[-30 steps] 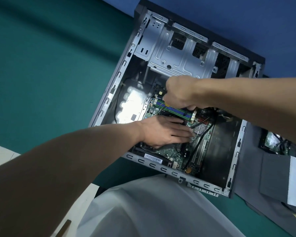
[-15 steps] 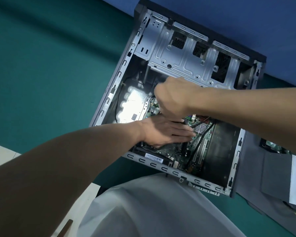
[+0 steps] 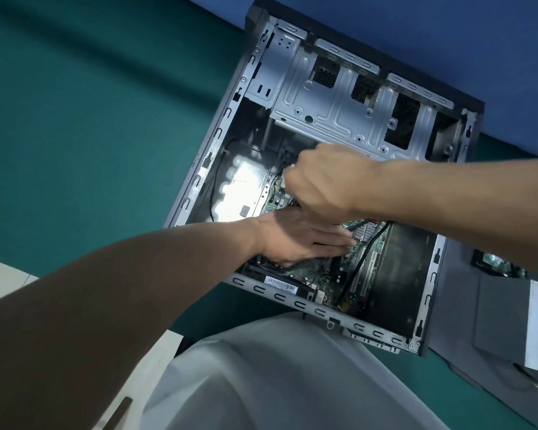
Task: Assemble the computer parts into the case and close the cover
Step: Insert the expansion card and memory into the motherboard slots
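Both hands inside the open case [image 3: 199, 169], working at the motherboard [image 3: 311, 274].

Case lies on its side on the green surface [image 3: 90, 119], open face up, long axis running from the drive cage [image 3: 339, 100] at the far end down toward the person. Board sits flat on the case floor: stiff but fragile, better held by edges. Left hand [image 3: 295, 240]: flat, fingers spread, pressing down on the board area. Right hand [image 3: 320, 181]: fingers curled under, grip looks closed, can't tell on what. Case itself likely heavy, edges sharp. Black cable [image 3: 359, 265] floppy. Cover not on yet.
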The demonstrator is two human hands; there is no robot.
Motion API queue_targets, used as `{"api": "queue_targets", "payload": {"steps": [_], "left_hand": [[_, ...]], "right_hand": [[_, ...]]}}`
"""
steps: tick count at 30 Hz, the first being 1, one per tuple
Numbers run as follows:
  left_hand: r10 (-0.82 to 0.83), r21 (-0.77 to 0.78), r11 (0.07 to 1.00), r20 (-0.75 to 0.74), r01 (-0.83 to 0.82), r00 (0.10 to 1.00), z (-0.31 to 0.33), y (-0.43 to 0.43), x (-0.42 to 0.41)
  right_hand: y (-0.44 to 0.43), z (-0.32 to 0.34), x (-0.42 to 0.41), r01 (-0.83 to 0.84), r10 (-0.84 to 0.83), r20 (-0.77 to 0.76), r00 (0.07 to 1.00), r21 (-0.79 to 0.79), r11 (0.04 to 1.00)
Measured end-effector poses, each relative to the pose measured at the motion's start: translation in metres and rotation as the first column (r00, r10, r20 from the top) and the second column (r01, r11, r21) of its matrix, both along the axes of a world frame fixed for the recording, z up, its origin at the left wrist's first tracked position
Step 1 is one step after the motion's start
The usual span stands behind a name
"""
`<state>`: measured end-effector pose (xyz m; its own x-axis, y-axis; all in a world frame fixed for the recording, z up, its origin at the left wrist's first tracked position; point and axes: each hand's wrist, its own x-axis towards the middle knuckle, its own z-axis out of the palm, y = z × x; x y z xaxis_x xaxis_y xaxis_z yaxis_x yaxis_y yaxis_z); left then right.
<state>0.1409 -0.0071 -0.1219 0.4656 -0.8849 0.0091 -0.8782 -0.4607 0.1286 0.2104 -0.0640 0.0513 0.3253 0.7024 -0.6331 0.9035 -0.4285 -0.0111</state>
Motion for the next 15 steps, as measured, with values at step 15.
{"api": "queue_targets", "payload": {"steps": [15], "left_hand": [[-0.009, -0.02, 1.0, -0.024, 0.009, 1.0, 0.001, -0.001, 0.001]], "right_hand": [[-0.005, 0.007, 0.0, -0.155, 0.156, 0.033, 0.987, -0.047, 0.987]]}}
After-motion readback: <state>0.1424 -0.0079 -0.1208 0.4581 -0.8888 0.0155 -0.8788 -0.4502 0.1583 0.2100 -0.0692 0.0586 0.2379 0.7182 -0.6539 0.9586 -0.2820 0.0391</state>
